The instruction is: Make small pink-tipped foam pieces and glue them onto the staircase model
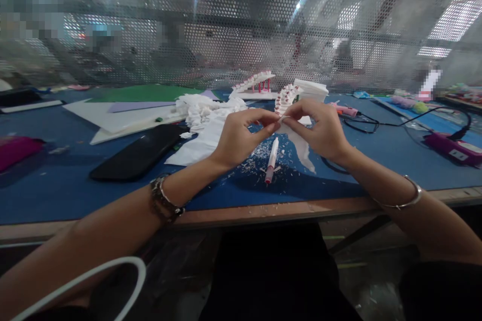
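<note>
My left hand (244, 134) and my right hand (318, 123) meet above the blue table, thumbs and forefingers pinched together on a small white piece (282, 117). A strip of white paper (301, 148) hangs or lies just below my right hand; which one I cannot tell. Under the hands, a white marker with a reddish end (271, 160) lies among white scraps. Behind them stands a curved white piece with dark red dots (286, 96). Crumpled white paper (199, 113) is piled left of my left hand.
A black phone-like slab (137, 154) lies left, near green sheet (143, 93) and white boards (101, 119). A white model on pink posts (259, 83) stands behind. At right are a pink glue gun (344, 110), its cable and a purple box (454, 148).
</note>
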The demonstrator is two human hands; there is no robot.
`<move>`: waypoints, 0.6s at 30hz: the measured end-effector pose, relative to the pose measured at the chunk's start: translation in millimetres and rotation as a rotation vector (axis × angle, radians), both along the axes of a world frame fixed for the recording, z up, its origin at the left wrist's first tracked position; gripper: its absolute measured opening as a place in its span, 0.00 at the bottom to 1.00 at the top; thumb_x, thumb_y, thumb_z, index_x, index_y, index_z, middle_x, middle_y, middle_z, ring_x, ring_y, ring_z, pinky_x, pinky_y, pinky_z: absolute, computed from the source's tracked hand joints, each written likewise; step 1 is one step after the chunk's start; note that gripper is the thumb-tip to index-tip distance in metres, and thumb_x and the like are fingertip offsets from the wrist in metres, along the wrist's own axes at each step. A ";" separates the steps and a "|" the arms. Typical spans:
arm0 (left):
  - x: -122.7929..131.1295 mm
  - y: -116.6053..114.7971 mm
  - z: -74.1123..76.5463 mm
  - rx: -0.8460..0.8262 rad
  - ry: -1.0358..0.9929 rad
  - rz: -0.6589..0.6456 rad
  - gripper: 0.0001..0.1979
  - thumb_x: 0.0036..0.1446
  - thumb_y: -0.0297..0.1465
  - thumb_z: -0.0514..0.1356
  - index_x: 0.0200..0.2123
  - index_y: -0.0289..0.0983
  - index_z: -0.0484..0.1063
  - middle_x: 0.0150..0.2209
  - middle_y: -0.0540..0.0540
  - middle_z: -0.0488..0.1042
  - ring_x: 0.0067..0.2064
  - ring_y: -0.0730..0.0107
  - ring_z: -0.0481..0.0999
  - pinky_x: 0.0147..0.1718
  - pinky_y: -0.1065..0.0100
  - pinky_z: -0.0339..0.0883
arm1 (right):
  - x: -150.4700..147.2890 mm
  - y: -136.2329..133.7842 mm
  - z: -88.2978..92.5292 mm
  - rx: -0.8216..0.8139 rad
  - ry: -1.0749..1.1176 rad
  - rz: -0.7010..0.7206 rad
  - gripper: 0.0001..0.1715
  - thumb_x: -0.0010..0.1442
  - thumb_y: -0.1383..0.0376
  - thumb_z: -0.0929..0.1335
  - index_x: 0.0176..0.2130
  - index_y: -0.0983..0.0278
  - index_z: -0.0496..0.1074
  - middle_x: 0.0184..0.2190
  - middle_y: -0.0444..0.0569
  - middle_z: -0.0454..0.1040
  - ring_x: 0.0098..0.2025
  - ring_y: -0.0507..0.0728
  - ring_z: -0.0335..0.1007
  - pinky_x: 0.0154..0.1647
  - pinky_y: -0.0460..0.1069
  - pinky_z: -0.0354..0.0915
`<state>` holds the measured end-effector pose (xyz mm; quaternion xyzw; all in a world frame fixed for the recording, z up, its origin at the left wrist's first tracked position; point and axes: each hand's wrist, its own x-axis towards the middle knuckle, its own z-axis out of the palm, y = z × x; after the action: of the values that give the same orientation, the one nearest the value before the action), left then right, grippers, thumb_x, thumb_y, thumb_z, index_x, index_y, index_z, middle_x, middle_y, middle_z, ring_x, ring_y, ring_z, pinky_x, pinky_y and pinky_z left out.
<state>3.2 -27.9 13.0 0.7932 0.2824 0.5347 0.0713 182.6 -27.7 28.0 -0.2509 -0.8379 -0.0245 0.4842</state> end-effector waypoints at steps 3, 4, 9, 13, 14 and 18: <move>0.1 0.6 -0.2 -0.058 -0.016 -0.025 0.08 0.49 0.33 0.62 0.30 0.34 0.75 0.28 0.47 0.77 0.31 0.74 0.74 0.32 0.74 0.67 | -0.6 -1.3 1.2 -0.045 -0.027 0.020 0.06 0.55 0.66 0.66 0.30 0.67 0.70 0.26 0.46 0.72 0.29 0.48 0.67 0.32 0.45 0.63; 0.3 1.1 -0.1 -0.071 -0.025 -0.032 0.08 0.49 0.33 0.62 0.29 0.34 0.75 0.28 0.47 0.77 0.31 0.74 0.74 0.32 0.73 0.67 | -0.8 -1.6 1.3 -0.064 -0.027 0.028 0.06 0.55 0.65 0.66 0.30 0.67 0.70 0.26 0.46 0.72 0.29 0.48 0.67 0.31 0.45 0.63; 2.0 3.6 0.4 -0.174 -0.126 -0.109 0.07 0.48 0.33 0.63 0.28 0.34 0.74 0.28 0.47 0.75 0.30 0.75 0.73 0.29 0.73 0.66 | -1.2 -1.8 -0.4 -0.202 0.051 0.105 0.08 0.55 0.63 0.66 0.30 0.67 0.69 0.26 0.44 0.72 0.29 0.47 0.66 0.31 0.44 0.64; 3.4 2.9 1.1 -0.280 -0.217 -0.166 0.07 0.46 0.32 0.64 0.27 0.34 0.74 0.26 0.49 0.74 0.28 0.76 0.72 0.30 0.73 0.67 | -2.0 -1.9 -0.6 -0.276 0.090 0.126 0.09 0.54 0.62 0.67 0.30 0.67 0.67 0.25 0.43 0.70 0.26 0.46 0.63 0.27 0.43 0.61; 3.6 2.5 1.1 -0.297 -0.234 -0.171 0.07 0.46 0.32 0.64 0.27 0.34 0.74 0.26 0.49 0.74 0.28 0.77 0.71 0.30 0.73 0.67 | -2.2 -1.8 -0.3 -0.293 0.094 0.132 0.09 0.54 0.62 0.67 0.30 0.67 0.67 0.25 0.42 0.69 0.25 0.46 0.62 0.26 0.43 0.60; 4.3 2.9 -0.3 -0.324 -0.255 -0.170 0.07 0.46 0.32 0.63 0.28 0.34 0.74 0.26 0.49 0.74 0.28 0.77 0.71 0.29 0.74 0.67 | -2.5 -0.4 0.5 -0.347 0.104 0.154 0.08 0.54 0.63 0.67 0.29 0.67 0.66 0.23 0.41 0.67 0.23 0.44 0.59 0.24 0.42 0.58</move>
<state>7.5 -25.0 12.7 0.7183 0.2853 0.5706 0.2775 180.2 -28.1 28.4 -0.2667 -0.8200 0.1707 0.4768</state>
